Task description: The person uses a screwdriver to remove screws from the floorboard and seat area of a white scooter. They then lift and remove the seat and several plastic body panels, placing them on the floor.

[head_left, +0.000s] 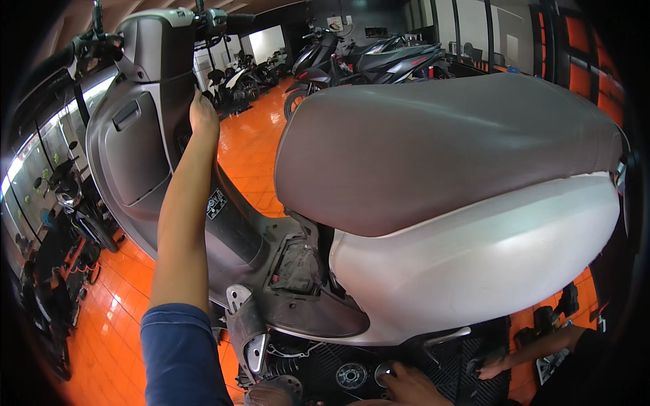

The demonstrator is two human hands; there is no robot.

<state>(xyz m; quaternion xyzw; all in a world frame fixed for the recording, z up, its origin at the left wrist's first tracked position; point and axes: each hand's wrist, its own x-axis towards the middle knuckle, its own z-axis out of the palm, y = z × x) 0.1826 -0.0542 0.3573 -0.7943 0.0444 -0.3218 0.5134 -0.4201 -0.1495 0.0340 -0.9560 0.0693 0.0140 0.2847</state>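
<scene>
A grey and silver scooter with a brown seat [433,142] fills most of the head view. My left hand [203,114] reaches across to the side edge of its leg shield [135,155] and grips that edge, with most of the fingers hidden. No arm that I can tell as my right shows. A hand [409,387], cut off by the lower edge, touches a round metal part on a black ribbed mat [467,375]; it looks like a co-worker's. Another person's hand [493,367] rests over the mat further right.
An open compartment [294,267] shows in the footboard. A round disc [352,375] lies on the mat, and a bracket [245,331] juts out beside the footboard. Parked motorcycles [399,64] stand behind on the orange tiled floor [250,142], with another [78,203] at left.
</scene>
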